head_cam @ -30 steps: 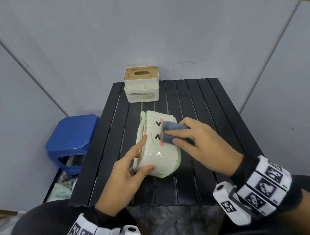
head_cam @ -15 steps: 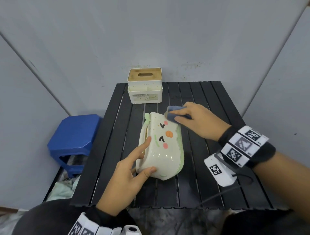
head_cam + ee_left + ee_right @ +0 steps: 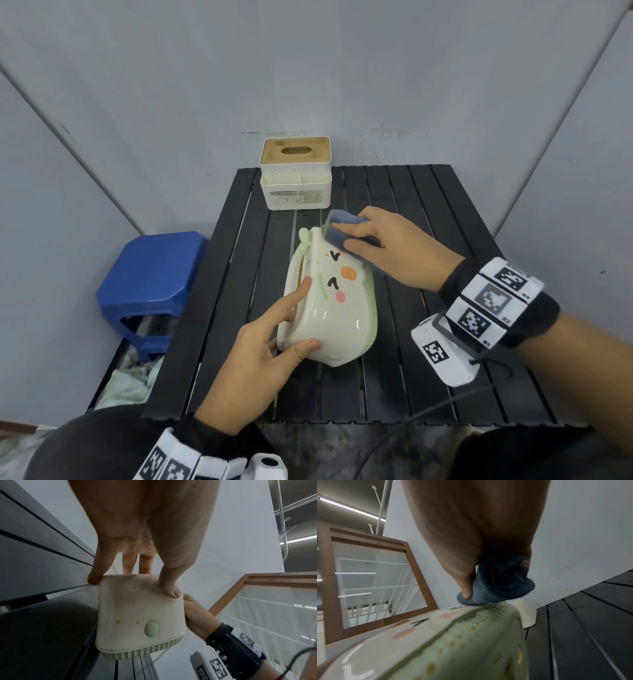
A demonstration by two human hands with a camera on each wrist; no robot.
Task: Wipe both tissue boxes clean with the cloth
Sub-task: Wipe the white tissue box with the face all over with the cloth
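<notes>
While left hand (image 3: 255,363) steadies cream box (image 3: 329,308), cloth (image 3: 339,229) fills right grip (image 3: 394,246).

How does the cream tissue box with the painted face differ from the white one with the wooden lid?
The cream tissue box with the painted face lies on its side near the person; the white square tissue box with the wooden lid stands upright at the table's far edge. The left hand grips the face box while the right hand presses a blue cloth on it; the wooden-lid box is untouched. Both sit on the black slatted table.
</notes>
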